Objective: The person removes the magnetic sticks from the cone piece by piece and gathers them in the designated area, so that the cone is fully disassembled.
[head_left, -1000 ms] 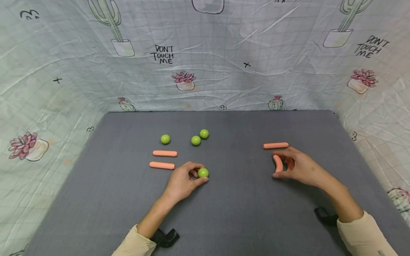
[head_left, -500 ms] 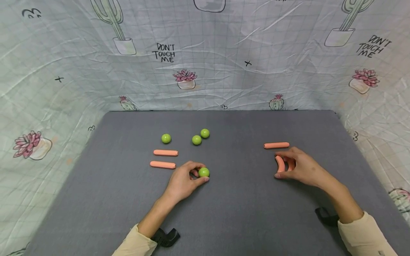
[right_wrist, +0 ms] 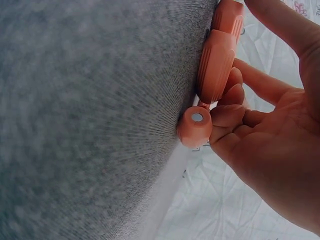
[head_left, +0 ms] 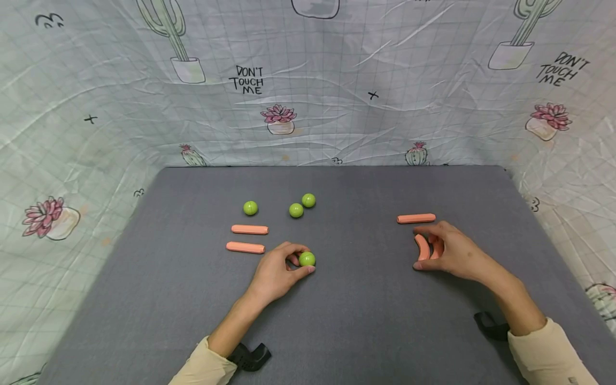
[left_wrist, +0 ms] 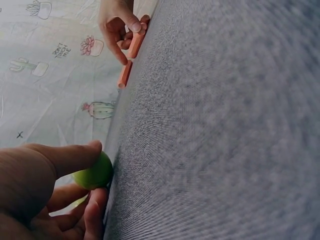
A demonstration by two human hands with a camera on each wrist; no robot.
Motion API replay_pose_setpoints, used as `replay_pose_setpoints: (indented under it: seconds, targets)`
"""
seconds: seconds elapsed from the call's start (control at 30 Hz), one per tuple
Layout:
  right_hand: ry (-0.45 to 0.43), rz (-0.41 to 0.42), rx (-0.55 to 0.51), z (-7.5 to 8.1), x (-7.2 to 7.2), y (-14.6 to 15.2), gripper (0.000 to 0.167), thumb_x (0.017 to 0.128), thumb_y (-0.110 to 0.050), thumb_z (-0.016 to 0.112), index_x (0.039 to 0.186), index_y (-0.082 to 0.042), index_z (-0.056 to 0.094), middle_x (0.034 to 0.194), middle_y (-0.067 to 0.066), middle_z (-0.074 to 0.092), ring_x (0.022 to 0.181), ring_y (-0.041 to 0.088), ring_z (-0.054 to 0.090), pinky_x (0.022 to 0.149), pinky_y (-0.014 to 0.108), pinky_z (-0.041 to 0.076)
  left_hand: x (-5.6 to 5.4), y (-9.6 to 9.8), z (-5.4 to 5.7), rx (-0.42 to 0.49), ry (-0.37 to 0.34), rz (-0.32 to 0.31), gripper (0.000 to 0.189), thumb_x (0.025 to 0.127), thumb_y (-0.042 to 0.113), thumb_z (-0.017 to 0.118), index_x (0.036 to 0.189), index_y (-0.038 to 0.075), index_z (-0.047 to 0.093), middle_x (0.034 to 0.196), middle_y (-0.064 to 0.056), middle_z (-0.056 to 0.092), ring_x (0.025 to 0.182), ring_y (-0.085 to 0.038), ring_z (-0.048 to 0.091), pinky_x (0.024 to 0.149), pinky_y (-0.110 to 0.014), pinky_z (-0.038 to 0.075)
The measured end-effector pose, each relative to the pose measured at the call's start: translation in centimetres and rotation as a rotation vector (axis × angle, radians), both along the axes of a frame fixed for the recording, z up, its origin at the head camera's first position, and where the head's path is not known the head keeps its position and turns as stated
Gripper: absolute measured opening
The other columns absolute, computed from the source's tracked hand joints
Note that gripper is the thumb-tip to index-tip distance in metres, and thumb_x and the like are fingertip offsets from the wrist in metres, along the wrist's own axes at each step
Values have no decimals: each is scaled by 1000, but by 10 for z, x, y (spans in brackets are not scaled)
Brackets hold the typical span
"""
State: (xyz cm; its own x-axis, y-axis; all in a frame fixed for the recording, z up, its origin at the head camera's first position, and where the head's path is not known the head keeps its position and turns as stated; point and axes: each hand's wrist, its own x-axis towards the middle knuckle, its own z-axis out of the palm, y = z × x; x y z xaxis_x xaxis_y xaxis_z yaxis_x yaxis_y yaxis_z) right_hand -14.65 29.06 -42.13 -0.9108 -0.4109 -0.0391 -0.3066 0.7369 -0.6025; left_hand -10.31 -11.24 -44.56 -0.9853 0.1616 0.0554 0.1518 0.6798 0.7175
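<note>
My left hand (head_left: 275, 274) pinches a green ball (head_left: 307, 259) between thumb and fingers, low over the grey table. In the left wrist view, the ball (left_wrist: 94, 171) sits right at the surface. My right hand (head_left: 451, 250) grips a curved orange rod (head_left: 422, 247), thumb at its lower end and a finger at its upper end. Within the same palm, a second curved rod (head_left: 437, 247) is partly hidden by the hand. The right wrist view shows this nearer ridged rod (right_wrist: 217, 65) overlapping the other. A straight orange rod (head_left: 416, 218) lies just beyond the fingers; its end (right_wrist: 196, 126) bears a silvery disc.
Two straight orange rods, an upper one (head_left: 249, 229) and a lower one (head_left: 245, 247), lie left of the left hand. Behind them are a green ball (head_left: 250, 208) and two close together, one nearer (head_left: 295, 210), one farther (head_left: 308, 200). A printed cloth (head_left: 317, 117) encloses the table.
The curved rod in the right hand has slid slightly right, narrowing the gap to the second curved rod. The left hand keeps its pinch on the ball. The head view has shifted a little.
</note>
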Motion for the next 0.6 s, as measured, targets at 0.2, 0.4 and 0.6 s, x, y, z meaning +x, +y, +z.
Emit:
replay_pose_setpoints:
  seconds: [0.2,0.4,0.6]
  targets:
    - [38,52,-129,5,-4,-2,69,81,-18,91,143,-9,62,95,7,61,60,12,52,57,26,46,-1,-1,1,29,8,-10,32,83,19,89,112,16,77,98,2,70,83,-9,62,73,-22,51]
    - [-74,52,-246,9,-5,-10,61,92,-16,81,148,-21,57,82,9,57,61,20,66,54,30,53,0,-1,1,51,3,5,33,83,18,90,113,17,76,96,2,69,82,-10,61,71,-22,51]
    - [-141,-38,-257,10,-3,-19,52,97,-19,76,146,-17,58,103,15,55,61,24,68,54,32,54,3,-1,1,48,-22,14,33,83,19,89,113,18,75,94,2,68,79,-9,59,69,-22,50]
